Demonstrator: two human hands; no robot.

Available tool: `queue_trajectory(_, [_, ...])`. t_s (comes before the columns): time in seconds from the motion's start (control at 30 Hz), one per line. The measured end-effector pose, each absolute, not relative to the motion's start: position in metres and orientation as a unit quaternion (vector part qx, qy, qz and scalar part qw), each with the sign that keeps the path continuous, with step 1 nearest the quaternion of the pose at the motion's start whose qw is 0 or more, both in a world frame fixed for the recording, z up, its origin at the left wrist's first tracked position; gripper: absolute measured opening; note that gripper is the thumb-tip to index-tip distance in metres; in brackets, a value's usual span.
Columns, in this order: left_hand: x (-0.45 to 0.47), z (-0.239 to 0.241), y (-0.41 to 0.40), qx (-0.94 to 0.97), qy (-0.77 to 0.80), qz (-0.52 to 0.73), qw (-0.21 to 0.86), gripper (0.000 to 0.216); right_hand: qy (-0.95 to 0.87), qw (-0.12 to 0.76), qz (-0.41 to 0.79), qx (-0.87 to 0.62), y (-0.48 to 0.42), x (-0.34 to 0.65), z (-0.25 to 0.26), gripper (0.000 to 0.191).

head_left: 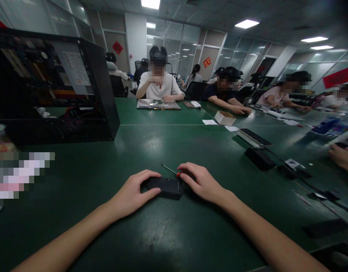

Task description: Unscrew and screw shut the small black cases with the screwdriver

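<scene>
The left hand (133,192) grips the box (167,186), best braced flat, while the right hand (202,182) curls at the screwdriver (178,174), its hold unclear.

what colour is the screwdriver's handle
The screwdriver's handle looks orange-red where it shows, in the head view.

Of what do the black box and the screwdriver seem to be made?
Black box: probably plastic, judging by its dull, matte surface, though painted metal is possible.
Screwdriver: the grey shaft looks like smooth metal, as it catches light; the bright red part, perhaps plastic.
</scene>
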State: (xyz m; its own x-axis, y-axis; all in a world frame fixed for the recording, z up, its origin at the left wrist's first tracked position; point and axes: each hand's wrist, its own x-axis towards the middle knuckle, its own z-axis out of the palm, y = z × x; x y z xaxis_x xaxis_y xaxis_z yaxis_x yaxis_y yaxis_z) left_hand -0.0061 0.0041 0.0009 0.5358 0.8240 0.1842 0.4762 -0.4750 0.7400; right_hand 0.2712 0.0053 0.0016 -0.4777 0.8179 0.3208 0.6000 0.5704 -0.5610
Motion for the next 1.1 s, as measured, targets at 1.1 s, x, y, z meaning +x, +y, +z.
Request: queue_trajectory(1.1, [-0.009, 0.003, 0.005, 0.82, 0.416, 0.252, 0.301, 0.056, -0.627, 0.373, 0.437, -0.526, 0.002, 0.258, -0.004, 0.041])
